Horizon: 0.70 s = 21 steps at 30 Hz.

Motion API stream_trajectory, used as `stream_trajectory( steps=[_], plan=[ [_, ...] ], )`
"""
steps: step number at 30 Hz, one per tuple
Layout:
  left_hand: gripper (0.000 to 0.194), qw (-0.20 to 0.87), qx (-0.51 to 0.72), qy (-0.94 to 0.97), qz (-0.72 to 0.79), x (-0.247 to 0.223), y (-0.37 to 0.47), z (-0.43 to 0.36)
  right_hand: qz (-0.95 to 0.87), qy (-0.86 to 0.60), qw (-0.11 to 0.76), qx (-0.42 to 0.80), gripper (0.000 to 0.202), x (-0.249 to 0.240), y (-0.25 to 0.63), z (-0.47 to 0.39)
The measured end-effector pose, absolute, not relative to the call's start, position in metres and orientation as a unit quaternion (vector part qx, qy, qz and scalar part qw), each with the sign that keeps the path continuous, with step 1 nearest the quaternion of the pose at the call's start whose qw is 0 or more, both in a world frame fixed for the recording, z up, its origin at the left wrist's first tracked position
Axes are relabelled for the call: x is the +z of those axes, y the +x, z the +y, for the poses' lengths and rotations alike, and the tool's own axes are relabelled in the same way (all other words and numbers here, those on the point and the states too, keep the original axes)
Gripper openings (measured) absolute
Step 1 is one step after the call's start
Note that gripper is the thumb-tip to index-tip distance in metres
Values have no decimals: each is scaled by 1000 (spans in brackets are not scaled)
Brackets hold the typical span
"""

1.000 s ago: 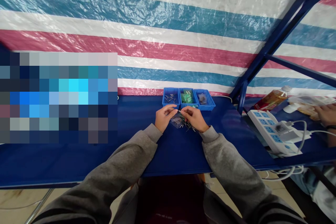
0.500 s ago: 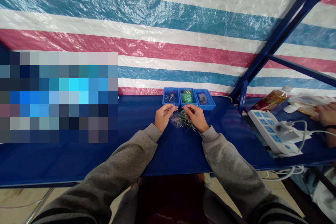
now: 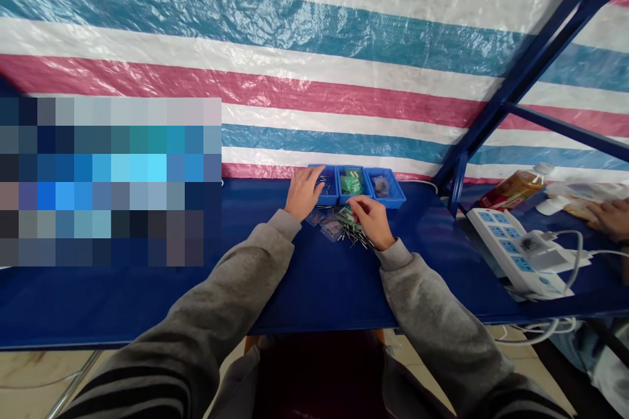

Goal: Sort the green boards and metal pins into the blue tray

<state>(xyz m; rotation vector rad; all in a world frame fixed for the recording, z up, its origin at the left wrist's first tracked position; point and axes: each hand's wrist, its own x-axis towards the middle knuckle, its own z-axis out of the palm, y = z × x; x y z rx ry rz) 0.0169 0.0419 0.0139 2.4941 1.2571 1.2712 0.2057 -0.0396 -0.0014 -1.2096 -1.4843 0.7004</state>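
Hovering spread over a blue tray (image 3: pixel 331 201), the left hand (image 3: pixel 303 192) is nearer the metal pins (image 3: pixel 327 187) at its right; whether the right hand (image 3: pixel 373 218) pinches anything is unclear.

Striped tarp (image 3: pixel 295 65): glossy, wrinkled plastic. Blue bins (image 3: pixel 393 199): smooth plastic. Thin rods (image 3: pixel 362 237): shiny metal. Sleeves (image 3: pixel 432 294): matt cloth. Desk (image 3: pixel 324 294): smooth, faint sheen.

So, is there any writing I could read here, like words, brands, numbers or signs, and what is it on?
No text is readable.
Red label on the bottle: too small and blurred.
Power strip and charger: no legible marks.
Small clear packets: too small to tell.
Part of the left side is pixelated, so nothing there can be read.
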Motion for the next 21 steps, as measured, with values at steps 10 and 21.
stream_trajectory(
  steps=[10,21],
  plan=[
    [20,66,251,915,309,-27,8,14,-676,-556,447,183,15,-8,211,-33],
    [24,73,212,918,326,-29,12,9,-762,-601,230,72,30,-15,215,-32]
  ],
)
